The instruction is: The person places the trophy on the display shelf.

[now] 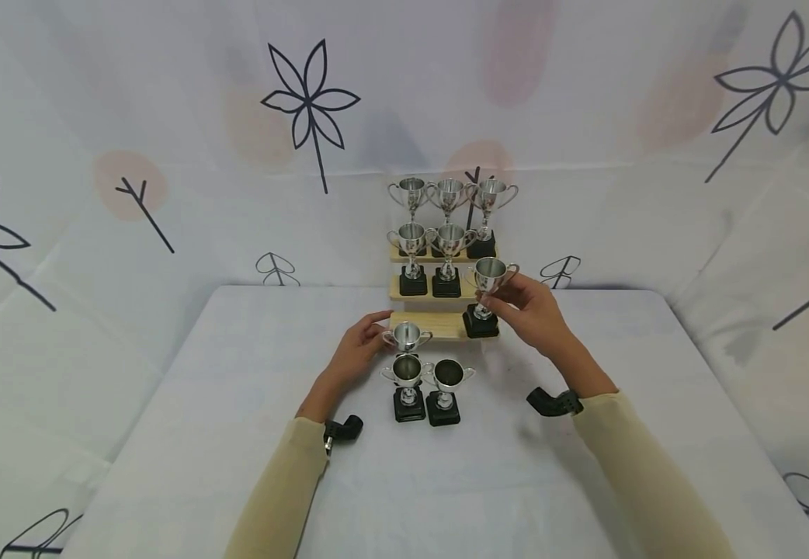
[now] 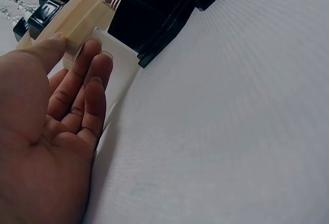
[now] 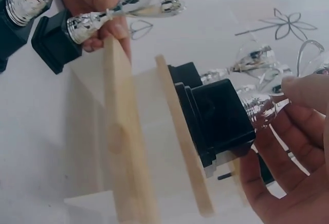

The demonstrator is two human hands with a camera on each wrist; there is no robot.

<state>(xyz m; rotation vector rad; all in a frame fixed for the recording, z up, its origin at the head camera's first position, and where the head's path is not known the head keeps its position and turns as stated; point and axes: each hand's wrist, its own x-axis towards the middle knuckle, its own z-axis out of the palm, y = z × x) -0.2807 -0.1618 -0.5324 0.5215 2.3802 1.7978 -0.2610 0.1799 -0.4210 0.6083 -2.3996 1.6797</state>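
My right hand (image 1: 536,314) pinches a small silver trophy cup (image 1: 491,273) by its stem, fingers curled round it below the bowl. Its black base (image 3: 223,118) is in front of the stand's right side; whether it touches a shelf I cannot tell. The stepped wooden stand (image 1: 427,324) has three pale shelves on white supports. At the left end of the lowest shelf, my left hand (image 1: 354,355) grips the board, thumb on the wood and fingers curled by the support (image 2: 121,62). Close beside that hand, a trophy (image 1: 407,335) stands before the shelf.
Three trophies stand on the top shelf and two on the middle shelf (image 1: 397,289). Two more trophies, left (image 1: 407,371) and right (image 1: 449,374), are nearest on the white-covered table (image 1: 237,466). A patterned cloth (image 1: 188,116) hangs behind the stand.
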